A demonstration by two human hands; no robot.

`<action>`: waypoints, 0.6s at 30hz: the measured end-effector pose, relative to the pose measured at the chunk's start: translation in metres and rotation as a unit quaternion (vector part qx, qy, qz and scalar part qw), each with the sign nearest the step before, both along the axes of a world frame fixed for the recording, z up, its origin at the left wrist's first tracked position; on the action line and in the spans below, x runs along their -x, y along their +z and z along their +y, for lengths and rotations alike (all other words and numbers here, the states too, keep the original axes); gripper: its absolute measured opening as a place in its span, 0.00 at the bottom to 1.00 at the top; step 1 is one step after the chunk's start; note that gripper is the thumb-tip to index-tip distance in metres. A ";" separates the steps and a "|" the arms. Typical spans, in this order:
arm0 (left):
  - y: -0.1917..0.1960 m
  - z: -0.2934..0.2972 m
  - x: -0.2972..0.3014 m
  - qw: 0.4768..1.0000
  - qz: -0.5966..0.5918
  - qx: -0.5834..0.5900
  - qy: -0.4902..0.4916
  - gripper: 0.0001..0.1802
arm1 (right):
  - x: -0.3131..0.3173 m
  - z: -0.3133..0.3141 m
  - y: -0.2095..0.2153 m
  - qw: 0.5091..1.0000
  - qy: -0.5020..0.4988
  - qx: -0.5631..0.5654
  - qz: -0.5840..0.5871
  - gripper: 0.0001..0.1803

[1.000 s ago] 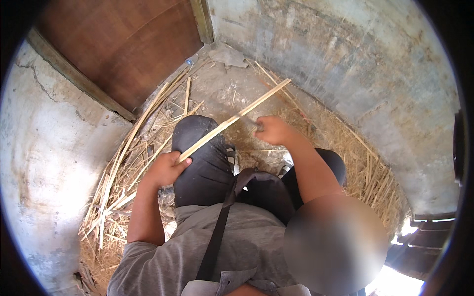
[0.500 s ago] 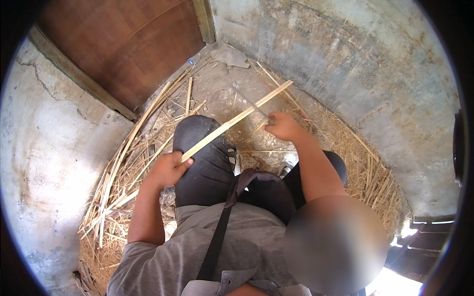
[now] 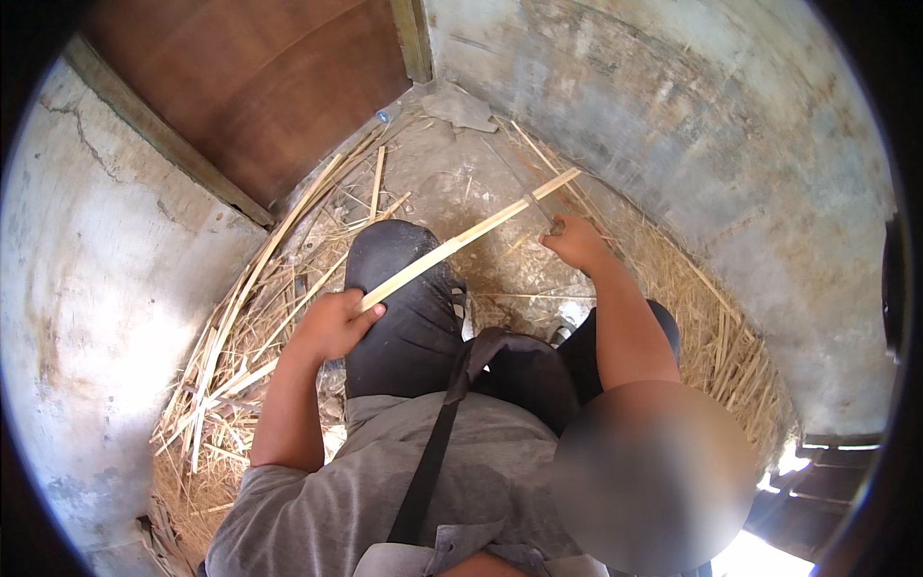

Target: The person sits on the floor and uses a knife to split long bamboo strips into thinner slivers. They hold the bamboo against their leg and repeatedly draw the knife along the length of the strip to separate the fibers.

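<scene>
A pale, split bamboo strip (image 3: 452, 246) slants across my left knee, from lower left to upper right. My left hand (image 3: 336, 325) is closed round its near end, thumb on top. Past the knee, my right hand (image 3: 580, 244) grips the handle of a long, thin-bladed knife (image 3: 519, 181). The blade points up and to the left and crosses the strip close to its far end. Most of the handle is hidden in my fingers.
Loose bamboo strips (image 3: 236, 317) lie along the left wall, with straw-like shavings (image 3: 711, 332) heaped along the right one. A brown wooden door (image 3: 260, 87) stands at the far left. A flat stone slab (image 3: 461, 108) rests in the far corner.
My right hand has moved the knife right along the strip, so the blade now crosses nearer its far end. My left hand keeps its hold, and the whole view has shifted slightly.
</scene>
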State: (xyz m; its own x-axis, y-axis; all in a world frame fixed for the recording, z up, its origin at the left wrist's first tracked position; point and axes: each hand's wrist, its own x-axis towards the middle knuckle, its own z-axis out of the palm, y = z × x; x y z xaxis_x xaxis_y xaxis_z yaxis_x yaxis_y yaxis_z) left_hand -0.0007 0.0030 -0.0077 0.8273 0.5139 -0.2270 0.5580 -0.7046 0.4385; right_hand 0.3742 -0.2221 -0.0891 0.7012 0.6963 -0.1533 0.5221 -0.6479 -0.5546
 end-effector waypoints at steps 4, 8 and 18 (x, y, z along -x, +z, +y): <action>-0.011 0.006 0.003 1.000 -0.012 0.015 -0.008 0.27 | 0.034 0.016 0.016 0.996 0.092 0.007 -0.013 0.31; -0.013 0.007 0.006 1.000 -0.008 -0.003 -0.011 0.27 | 0.065 0.032 0.022 0.971 0.237 0.024 0.000 0.29; -0.006 -0.001 0.006 1.000 -0.018 -0.008 0.002 0.29 | -0.007 -0.001 0.001 0.997 -0.055 0.028 -0.050 0.31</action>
State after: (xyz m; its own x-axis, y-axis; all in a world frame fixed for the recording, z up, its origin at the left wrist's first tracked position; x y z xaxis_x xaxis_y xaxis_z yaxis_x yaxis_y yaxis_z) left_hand -0.0067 0.0021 -0.0138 0.8322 0.5213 -0.1889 0.5455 -0.7087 0.4474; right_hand 0.3811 -0.2232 -0.0876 0.7871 0.6059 -0.1158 0.4963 -0.7334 -0.4646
